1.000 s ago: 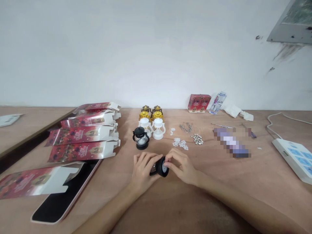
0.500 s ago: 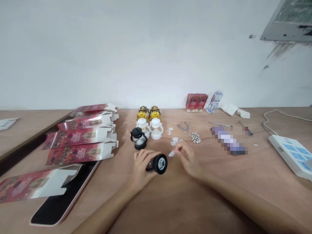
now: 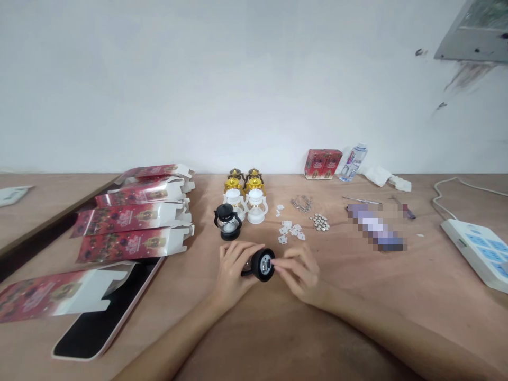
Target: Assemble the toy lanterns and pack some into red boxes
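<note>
My left hand [image 3: 235, 270] is closed around a small black lantern [image 3: 262, 264] tipped on its side, its round underside facing right with a pale recessed centre. At that underside, the thumb and fingertips of my right hand [image 3: 298, 271] are pinched together; whatever is between them is too small to make out. Flat white plastic pieces [image 3: 292, 229] lie just beyond my right hand. Another black lantern [image 3: 228, 222] stands upright behind my left hand, in front of white lanterns [image 3: 255, 207] and gold lanterns [image 3: 254, 185].
Button cells [image 3: 319, 222] and metal tweezer-like pieces [image 3: 302, 203] lie right of centre. Red printed cartons [image 3: 123, 244] cover the left side, over a black tray [image 3: 91, 333]. Rightward are a bottle [image 3: 353, 162], red boxes [image 3: 323, 164], and a power strip [image 3: 476, 248].
My right hand has moved left from beside the white pieces to the lantern's underside. My left hand still holds the lantern. The view has shifted slightly.
</note>
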The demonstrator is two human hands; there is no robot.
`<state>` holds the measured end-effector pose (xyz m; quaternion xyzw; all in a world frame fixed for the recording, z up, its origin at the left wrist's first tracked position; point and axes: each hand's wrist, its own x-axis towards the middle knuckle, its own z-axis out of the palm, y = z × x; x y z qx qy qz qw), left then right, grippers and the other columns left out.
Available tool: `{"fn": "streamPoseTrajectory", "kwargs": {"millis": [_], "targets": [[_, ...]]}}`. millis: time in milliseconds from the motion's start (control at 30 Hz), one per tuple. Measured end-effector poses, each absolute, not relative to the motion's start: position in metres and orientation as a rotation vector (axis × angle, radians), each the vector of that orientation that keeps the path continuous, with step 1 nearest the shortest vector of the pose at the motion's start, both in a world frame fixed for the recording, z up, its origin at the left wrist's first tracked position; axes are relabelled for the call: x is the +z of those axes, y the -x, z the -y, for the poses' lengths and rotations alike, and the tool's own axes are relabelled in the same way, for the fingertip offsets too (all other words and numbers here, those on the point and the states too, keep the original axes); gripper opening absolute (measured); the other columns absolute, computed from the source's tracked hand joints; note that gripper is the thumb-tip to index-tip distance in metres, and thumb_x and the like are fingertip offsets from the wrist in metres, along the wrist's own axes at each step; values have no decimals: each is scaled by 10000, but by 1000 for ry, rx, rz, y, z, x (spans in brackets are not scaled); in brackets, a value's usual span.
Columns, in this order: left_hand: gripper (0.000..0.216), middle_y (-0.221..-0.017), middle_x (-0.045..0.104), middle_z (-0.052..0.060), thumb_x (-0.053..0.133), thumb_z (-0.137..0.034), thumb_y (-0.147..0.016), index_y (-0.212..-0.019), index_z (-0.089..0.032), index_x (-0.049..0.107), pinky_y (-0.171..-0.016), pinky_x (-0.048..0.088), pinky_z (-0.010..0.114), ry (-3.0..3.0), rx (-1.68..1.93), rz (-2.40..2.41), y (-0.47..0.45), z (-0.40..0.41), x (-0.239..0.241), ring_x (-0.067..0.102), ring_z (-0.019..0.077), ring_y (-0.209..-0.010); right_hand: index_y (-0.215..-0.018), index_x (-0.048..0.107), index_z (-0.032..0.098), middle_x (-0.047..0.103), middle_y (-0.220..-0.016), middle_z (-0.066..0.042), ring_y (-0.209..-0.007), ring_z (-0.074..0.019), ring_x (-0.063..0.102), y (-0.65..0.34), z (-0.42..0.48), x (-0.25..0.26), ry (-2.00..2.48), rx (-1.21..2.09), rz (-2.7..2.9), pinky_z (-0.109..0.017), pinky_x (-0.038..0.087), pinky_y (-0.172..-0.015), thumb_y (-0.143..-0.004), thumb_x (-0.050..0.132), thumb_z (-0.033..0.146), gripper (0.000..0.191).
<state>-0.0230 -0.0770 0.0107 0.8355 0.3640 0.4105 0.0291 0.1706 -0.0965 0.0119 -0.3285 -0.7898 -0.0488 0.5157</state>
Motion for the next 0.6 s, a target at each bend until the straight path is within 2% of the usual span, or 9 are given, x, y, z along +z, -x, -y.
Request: {"fn": "streamPoseTrajectory", "kwargs": {"millis": [267, 600], "targets": [[284, -958, 670, 59, 550, -380, -864, -1080, -199, 584, -743, 290, 336, -2621, 1256, -1130, 23, 78, 12, 566, 188, -876, -979, 653, 175, 600, -750, -48, -705, -154, 481, -158, 104, 7, 776, -70, 1931, -299, 424, -638, -836, 565, 92, 187], [285, -944, 679, 60, 554, -394, -861, -1081, -216, 590, -731, 259, 351, -2714, 1272, -1081, 23, 80, 10, 567, 200, -874, -773, 634, 170, 569, -682, -23, -639, -125, 512, -157, 97, 3, 680, 211, 1824, -266, 445, -579, -822, 619, 152, 55]]}}
